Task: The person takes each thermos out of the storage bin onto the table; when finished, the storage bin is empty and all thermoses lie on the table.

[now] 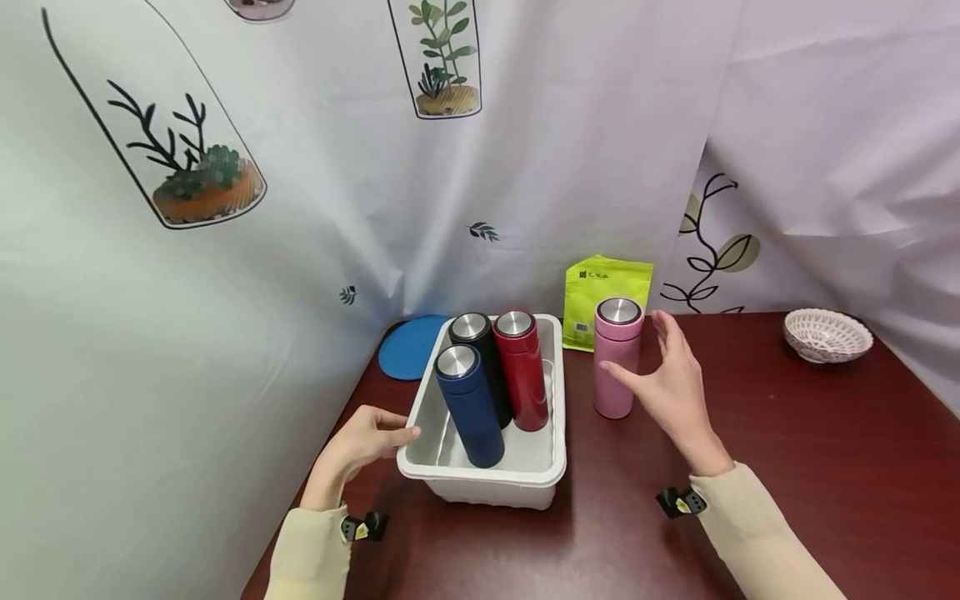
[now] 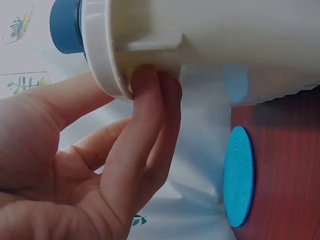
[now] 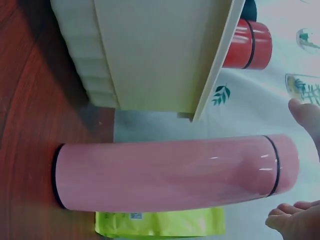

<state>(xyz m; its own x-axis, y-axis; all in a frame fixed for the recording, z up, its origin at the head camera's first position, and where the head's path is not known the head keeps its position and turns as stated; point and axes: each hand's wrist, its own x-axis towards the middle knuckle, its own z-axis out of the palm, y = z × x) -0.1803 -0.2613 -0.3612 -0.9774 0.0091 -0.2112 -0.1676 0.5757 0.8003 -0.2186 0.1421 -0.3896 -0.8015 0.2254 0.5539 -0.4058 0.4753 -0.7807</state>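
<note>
My left hand (image 1: 366, 440) pinches the left rim of a white plastic bin (image 1: 487, 477), with thumb above and fingers curled under the edge in the left wrist view. Three flasks with steel-topped lids stand in the bin: a blue flask (image 1: 476, 417), a black flask (image 1: 492, 371) and a red flask (image 1: 522, 379). Right of the bin, a pink flask (image 1: 613, 396) stands upright on the table. Around its upper part, my right hand (image 1: 672, 392) is spread, thumb in front and fingers to the right. The right wrist view shows a gap between fingertips and flask.
Behind the pink flask a lime-green pouch (image 1: 592, 292) leans at the curtain. A blue round mat (image 1: 405, 354) lies behind the bin on the left. At the far right sits a white woven basket (image 1: 827, 336). A printed curtain (image 1: 525, 183) borders the dark red table (image 1: 787, 467).
</note>
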